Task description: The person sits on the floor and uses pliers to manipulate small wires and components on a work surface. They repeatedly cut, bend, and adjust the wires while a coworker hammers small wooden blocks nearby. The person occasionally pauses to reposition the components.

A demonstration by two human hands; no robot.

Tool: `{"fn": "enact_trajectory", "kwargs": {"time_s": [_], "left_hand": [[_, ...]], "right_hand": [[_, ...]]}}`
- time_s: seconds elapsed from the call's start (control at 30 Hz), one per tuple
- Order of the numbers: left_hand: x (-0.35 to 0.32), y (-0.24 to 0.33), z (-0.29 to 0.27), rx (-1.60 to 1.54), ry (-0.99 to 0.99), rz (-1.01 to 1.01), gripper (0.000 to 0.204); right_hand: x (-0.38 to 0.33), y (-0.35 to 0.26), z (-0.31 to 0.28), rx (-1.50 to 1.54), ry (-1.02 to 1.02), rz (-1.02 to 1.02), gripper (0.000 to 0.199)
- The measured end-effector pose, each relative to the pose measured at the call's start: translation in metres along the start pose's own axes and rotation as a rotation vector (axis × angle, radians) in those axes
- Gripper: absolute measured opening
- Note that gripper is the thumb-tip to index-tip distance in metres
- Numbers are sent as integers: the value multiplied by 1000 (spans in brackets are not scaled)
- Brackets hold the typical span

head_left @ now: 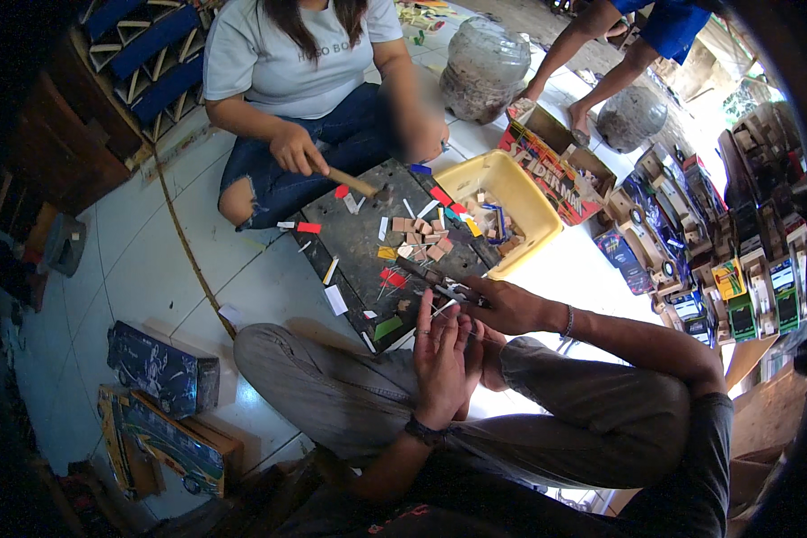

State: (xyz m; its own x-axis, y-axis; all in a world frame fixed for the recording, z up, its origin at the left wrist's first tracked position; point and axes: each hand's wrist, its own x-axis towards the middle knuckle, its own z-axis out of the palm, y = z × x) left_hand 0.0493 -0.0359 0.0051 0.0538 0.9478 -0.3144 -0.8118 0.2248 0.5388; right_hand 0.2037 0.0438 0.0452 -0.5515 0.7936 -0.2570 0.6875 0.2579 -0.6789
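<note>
My left hand (441, 363) is raised in front of my lap, palm turned up, with a thin white strip (444, 308) at its fingertips. My right hand (511, 308) comes in from the right and grips a dark metal tool (421, 271) with a long flat end; its exact kind is unclear. Both hands meet just over the near edge of a low dark worktable (332, 238). On it lie several small wooden blocks (426, 238), a red piece (392, 278), thin white sticks and a green strip (388, 327).
Across the worktable a seated person's hand (300, 150) holds a wooden-handled tool (354, 182). A yellow bin (533, 247) with wooden pieces stands at the right, beside a printed carton (556, 175). Toy vehicles (655, 224) crowd the far right; more (179, 439) sit at lower left.
</note>
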Motion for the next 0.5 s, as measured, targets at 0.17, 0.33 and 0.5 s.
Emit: {"fn": "enact_trajectory", "kwargs": {"time_s": [0.17,0.33,0.5], "left_hand": [[-10,3,12,-164,-60,-119,65],[-11,6,15,-99,-118,-124,65],[-5,-4,6,22,-127,-90,51]], "right_hand": [[3,-6,-3,88,-55,181,40],[-4,-2,-7,106,1,173,41],[-14,8,-15,43,18,61,47]]}}
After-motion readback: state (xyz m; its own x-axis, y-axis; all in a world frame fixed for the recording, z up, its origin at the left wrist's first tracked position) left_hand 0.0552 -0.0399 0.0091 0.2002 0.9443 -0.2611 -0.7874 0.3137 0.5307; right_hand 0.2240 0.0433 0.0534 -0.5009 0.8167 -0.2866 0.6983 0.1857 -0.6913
